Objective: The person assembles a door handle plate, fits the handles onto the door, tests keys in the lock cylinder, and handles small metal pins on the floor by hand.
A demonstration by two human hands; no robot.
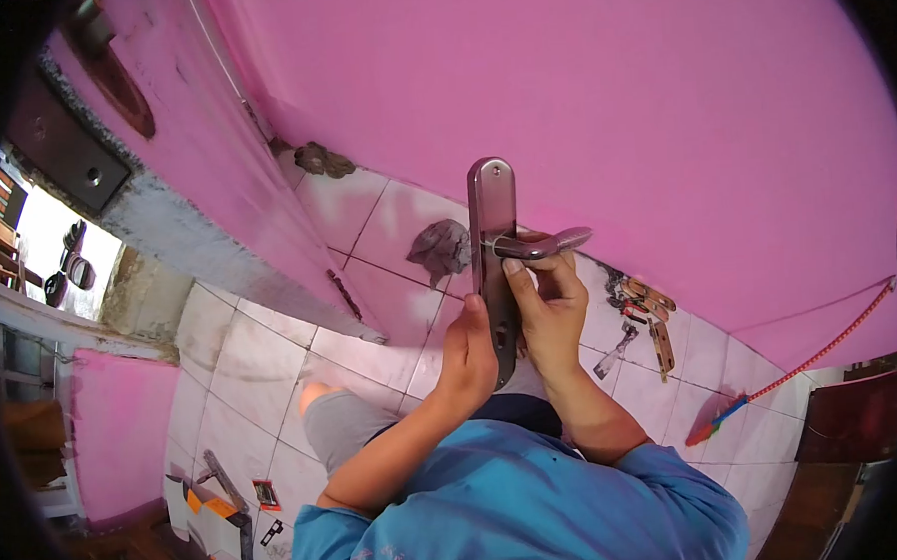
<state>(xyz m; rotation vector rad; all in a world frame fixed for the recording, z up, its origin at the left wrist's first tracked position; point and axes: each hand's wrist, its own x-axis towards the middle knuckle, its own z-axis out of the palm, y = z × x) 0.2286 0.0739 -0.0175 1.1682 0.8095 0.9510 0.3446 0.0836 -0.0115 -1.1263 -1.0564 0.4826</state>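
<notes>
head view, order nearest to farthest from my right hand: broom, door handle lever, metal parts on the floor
1. lever, at the right hand
2. metal parts, floor, right side
3. broom, farther right

No readable text, label, brand, number or sign. Too small to make out on the red-edged packet at near left; too faint on the blue shirt.

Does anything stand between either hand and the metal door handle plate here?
Nothing visible does: the left hand is at the plate's lower edge, and the right hand touches it just below the lever. The grey cloth lies on the floor beyond the door handle plate.
</notes>
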